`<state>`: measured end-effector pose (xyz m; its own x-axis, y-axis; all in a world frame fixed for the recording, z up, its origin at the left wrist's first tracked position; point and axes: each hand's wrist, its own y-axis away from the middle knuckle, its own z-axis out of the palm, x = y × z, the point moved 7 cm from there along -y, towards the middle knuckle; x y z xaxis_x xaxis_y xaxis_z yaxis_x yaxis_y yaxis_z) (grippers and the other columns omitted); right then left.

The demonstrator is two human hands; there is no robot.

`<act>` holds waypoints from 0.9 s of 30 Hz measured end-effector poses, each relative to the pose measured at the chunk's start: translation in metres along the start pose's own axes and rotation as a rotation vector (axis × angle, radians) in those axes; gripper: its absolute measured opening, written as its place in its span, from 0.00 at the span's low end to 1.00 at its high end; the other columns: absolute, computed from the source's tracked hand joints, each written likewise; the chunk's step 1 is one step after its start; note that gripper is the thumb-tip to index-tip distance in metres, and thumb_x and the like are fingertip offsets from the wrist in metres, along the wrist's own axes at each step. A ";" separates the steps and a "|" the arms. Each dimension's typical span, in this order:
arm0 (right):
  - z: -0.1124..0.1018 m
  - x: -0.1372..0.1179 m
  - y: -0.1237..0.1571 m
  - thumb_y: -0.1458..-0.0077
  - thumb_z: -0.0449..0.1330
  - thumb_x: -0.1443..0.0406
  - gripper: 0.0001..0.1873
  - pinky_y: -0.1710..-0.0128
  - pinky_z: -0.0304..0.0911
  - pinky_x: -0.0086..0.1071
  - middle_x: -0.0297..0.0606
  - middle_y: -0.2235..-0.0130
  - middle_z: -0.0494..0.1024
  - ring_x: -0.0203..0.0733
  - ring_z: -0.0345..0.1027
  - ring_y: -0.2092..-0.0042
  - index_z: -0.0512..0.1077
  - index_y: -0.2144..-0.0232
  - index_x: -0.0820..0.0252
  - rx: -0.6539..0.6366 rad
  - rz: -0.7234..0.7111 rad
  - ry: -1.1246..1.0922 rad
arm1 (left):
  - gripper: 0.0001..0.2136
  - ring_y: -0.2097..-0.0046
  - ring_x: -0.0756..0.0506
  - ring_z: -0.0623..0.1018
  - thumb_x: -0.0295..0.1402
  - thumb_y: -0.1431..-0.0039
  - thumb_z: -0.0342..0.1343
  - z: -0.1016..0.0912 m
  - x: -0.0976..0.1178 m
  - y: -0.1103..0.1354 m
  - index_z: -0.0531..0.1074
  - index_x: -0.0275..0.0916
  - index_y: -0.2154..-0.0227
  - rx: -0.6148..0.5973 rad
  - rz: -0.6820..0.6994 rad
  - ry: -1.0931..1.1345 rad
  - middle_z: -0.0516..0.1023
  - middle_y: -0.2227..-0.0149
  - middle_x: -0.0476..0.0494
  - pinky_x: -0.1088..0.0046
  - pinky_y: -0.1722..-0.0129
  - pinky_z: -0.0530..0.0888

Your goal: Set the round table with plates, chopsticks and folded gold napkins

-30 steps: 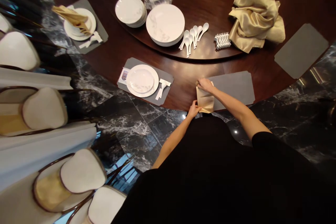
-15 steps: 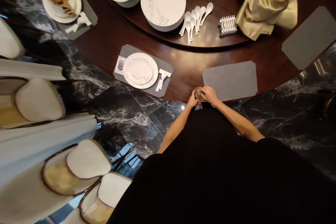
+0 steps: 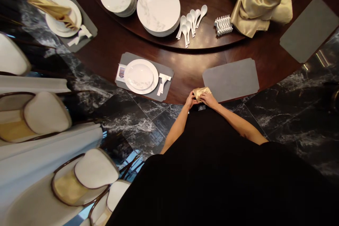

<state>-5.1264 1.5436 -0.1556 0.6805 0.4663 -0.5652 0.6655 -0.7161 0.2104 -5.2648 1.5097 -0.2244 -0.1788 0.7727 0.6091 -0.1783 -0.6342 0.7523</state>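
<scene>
A gold satin napkin [image 3: 201, 93], folded into a compact bundle, is held between my two hands at the table's near edge. My left hand [image 3: 190, 100] grips its left end. Across its right side and top lie the bent fingers of my right hand [image 3: 208, 99], holding it as well. Just to the right is a grey placemat [image 3: 231, 79] with nothing on it. To the left, another grey placemat [image 3: 167, 72] bears a large white plate [image 3: 155, 81], a smaller white plate [image 3: 140, 76] on top, and a white spoon [image 3: 161, 86] on a rest.
On the raised round platform [image 3: 206, 39] stand stacked white plates [image 3: 159, 9], several white spoons [image 3: 188, 24], a row of white wavy pieces [image 3: 224, 25] and heaped gold cloth [image 3: 261, 0]. A set place with a gold napkin [image 3: 54, 10] is far left. Chairs [image 3: 96, 167] stand lower left.
The napkin between my hands now shows a wider, flatter face instead of a narrow rolled end. My right hand has slid lower along it. The view has shifted slightly.
</scene>
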 end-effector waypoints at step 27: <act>0.007 0.019 -0.011 0.25 0.51 0.69 0.24 0.27 0.61 0.55 0.56 0.35 0.80 0.59 0.63 0.29 0.81 0.37 0.62 -0.023 -0.006 0.054 | 0.27 0.33 0.29 0.74 0.22 0.27 0.48 0.011 0.039 0.001 0.73 0.28 0.28 -0.138 0.503 -1.382 0.77 0.37 0.18 0.44 0.24 0.62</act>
<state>-5.1227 1.5568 -0.1738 0.6913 0.4985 -0.5230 0.6762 -0.7013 0.2254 -5.2609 1.5401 -0.1971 0.7807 -0.1638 0.6030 -0.4813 -0.7730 0.4133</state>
